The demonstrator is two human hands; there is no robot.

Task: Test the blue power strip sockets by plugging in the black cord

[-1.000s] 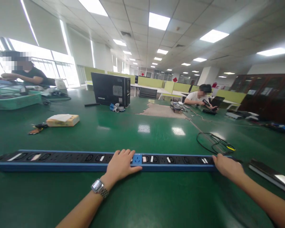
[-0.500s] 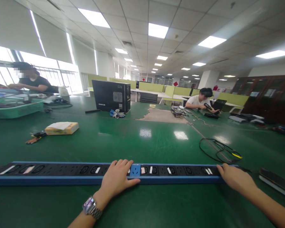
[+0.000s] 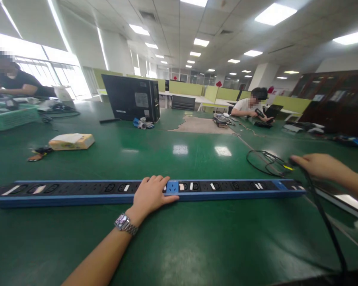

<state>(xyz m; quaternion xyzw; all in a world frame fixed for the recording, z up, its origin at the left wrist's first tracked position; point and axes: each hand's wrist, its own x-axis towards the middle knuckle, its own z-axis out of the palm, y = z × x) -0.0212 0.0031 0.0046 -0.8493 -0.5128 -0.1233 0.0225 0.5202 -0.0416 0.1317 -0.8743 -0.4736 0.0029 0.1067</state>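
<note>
A long blue-edged power strip (image 3: 223,196) with black sockets and white labels lies across the green table. My left hand (image 3: 152,194), a watch on its wrist, is laid over the strip near its middle, beside a blue socket. Its fingers reach over the far edge and its thumb lies along the near side, gripping the strip. Beyond the strip's right end, my right hand (image 3: 323,167) is raised, closed on a thick black power cable (image 3: 325,216). The cable hangs down from the fingers toward the bottom right. What sits at its upper end is mostly hidden by the hand.
A coiled black cable (image 3: 265,163) lies past the strip. Farther back are a tissue pack (image 3: 72,142), a computer tower (image 3: 131,98), gloves (image 3: 143,123) and a green basket (image 3: 14,119). One person (image 3: 20,81) sits at the left; another (image 3: 244,107) works at the right.
My right hand has left the strip's right end, moved up and right, and taken hold of the black power cable. My left hand stays on the strip. The view has tipped down somewhat.
</note>
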